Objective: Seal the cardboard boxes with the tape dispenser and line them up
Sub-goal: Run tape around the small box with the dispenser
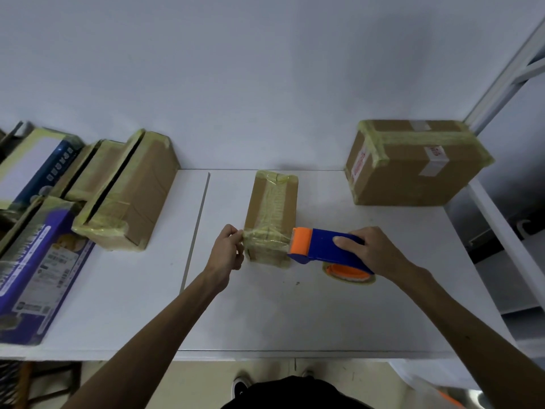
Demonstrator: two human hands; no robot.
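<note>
Lying between the two hands on a white table (265,314), a small brown cardboard box (272,214) wrapped in yellowish tape has its long axis running away from the person. A blue tape dispenser with an orange head (324,246) lies crosswise, its head pointing left at the box's near end. A strip of tape (265,236) stretches across that end. The tape roll (349,274) is mostly hidden beneath the dispenser. The left hand (228,249) pinches the strip's free end at the box's left corner with curled fingers. The right hand (368,250) is wrapped round the dispenser's handle. A larger taped cardboard box (413,163) sits beyond the right hand.
</note>
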